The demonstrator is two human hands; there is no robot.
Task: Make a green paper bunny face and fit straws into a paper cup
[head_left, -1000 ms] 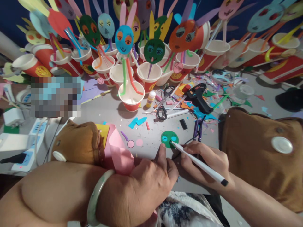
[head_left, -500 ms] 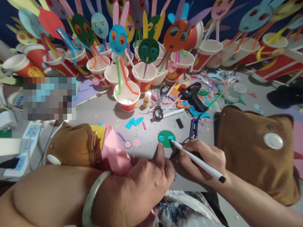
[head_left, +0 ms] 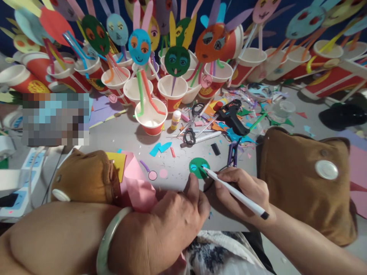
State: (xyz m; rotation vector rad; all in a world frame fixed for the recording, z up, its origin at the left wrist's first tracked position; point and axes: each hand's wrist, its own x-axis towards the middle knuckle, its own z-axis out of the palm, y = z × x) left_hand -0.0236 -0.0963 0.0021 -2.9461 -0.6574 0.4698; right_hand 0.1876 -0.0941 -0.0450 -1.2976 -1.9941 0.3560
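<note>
A green paper oval [head_left: 198, 172] lies flat on the table, with two light-blue eyes and dark drawn lines on it. The index finger of my left hand [head_left: 182, 217] reaches out and presses the oval's lower edge; the other fingers are bent, with nothing visible in them. Between the thumb and fingers of my right hand [head_left: 246, 191] is a white marker pen [head_left: 242, 197], its black end toward the wrist. The tip touches or hovers just over the oval, by the right eye; I cannot tell which. Left of the oval lie a pink disc [head_left: 163, 173] and a black-rimmed pink disc [head_left: 153, 175].
Scissors [head_left: 189, 133], a glue gun [head_left: 235, 116] and paper scraps lie beyond the oval. Paper cups [head_left: 151, 122] with straws and paper faces line the back. A brown cushion-like pouch [head_left: 301, 187] sits right; another brown pouch [head_left: 83, 175] and pink paper [head_left: 136, 183] are left.
The pen tip has shifted slightly up and left, toward the upper edge of the right eye. The whole view has slid a little; my left finger stays on the oval.
</note>
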